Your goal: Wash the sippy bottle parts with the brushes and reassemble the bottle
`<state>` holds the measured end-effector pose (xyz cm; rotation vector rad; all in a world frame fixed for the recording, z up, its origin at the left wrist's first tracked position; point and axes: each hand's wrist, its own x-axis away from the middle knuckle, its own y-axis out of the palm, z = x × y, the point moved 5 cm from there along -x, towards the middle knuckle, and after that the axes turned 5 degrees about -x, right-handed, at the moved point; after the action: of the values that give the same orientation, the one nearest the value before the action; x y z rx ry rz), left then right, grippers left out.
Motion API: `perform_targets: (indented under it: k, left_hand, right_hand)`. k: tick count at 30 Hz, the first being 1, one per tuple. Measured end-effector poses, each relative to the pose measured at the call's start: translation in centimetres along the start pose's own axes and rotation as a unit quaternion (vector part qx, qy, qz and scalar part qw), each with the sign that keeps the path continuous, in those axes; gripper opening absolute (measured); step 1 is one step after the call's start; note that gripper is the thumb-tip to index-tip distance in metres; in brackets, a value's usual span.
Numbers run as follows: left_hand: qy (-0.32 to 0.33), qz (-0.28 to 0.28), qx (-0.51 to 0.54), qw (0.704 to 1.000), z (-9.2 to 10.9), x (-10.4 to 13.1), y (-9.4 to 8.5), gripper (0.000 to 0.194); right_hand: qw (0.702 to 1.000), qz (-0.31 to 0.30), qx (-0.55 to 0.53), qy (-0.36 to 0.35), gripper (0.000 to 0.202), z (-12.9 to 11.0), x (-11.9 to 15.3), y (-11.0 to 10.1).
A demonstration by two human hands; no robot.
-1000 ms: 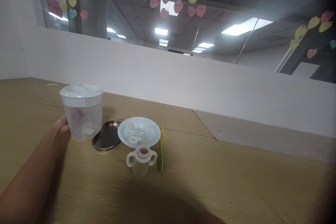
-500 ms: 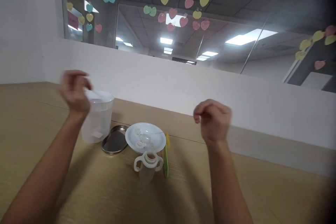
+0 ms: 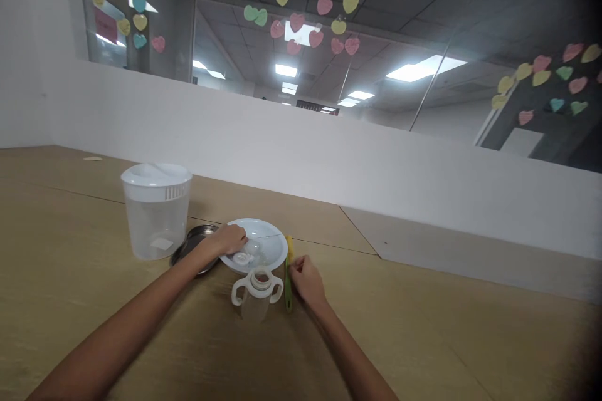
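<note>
My left hand (image 3: 230, 239) reaches over the left rim of a white bowl (image 3: 277, 258), its fingers closed at small parts inside; what they pinch is hidden. A white ring-shaped piece (image 3: 242, 258) and a clear piece (image 3: 256, 249) lie in the bowl. My right hand (image 3: 306, 277) is closed beside a green-handled brush (image 3: 288, 294) with a yellow head, fingertips at the handle; whether they grip it is too small to tell. In front of the bowl stands a clear bottle (image 3: 255, 308) with a white two-handled collar (image 3: 259, 287), its top open.
A lidded translucent bucket (image 3: 157, 225) stands at the left. Between it and the bowl lies an oval metal tray (image 3: 201, 232), partly under my left forearm. Behind the table (image 3: 423, 338) runs a white wall (image 3: 291, 156) below a window with heart-shaped notes.
Both hands have come down from the air: my left moved right to the bowl, my right moved left to the brush. The view has shifted slightly to the right.
</note>
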<state>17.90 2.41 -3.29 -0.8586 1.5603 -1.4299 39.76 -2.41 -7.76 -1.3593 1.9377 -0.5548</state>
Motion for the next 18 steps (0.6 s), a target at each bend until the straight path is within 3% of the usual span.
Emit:
perform_targets:
  k: [3,7,14,18]
  left_hand:
    - [0.000,0.020,0.006,1.000,0.2,0.1,-0.7,0.030]
    - [0.006,0.060,0.010,0.998,0.8,0.1,-2.0,0.023]
    - [0.036,0.146,-0.006,0.989,2.5,1.6,-5.6,0.022]
    - [0.044,0.206,0.021,0.977,3.6,3.0,-7.8,0.018]
  right_hand:
    - [0.998,-0.048,0.048,-0.004,0.015,-0.1,1.1,0.8]
    - [0.996,-0.060,0.067,0.006,0.024,-0.3,1.6,0.5]
    - [0.993,-0.062,-0.039,0.094,0.023,2.6,-0.2,-3.6]
    - [0.990,-0.006,-0.111,0.092,0.020,2.6,-0.7,-5.7]
